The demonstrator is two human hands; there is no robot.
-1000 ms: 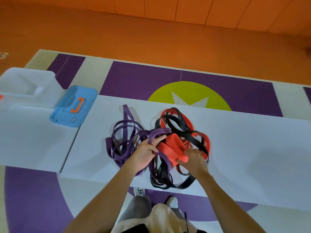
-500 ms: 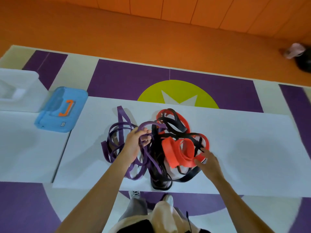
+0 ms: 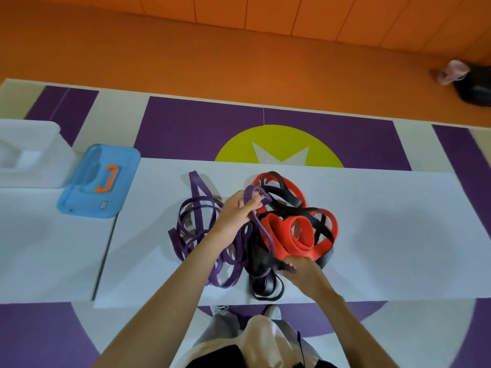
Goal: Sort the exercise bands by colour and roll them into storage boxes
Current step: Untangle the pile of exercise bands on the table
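Note:
A tangle of exercise bands lies in the middle of the white table (image 3: 385,235). Purple bands (image 3: 195,224) spread on the left, red bands (image 3: 292,232) on the right, black bands (image 3: 263,285) threaded through and below them. My left hand (image 3: 236,213) grips a purple band and lifts a loop of it above the pile. At the pile's near edge, my right hand (image 3: 300,269) grips a black band just under the wide red band.
A blue box lid with an orange handle (image 3: 99,181) lies at the table's left, beside a white storage box (image 3: 29,152). A second white tabletop (image 3: 47,251) adjoins on the left. A dark bag (image 3: 473,86) sits on the orange floor at far right.
My left hand has drawn a purple loop up and right out of the tangle. My right hand let go of the wide red band and moved to the black band at the pile's near edge.

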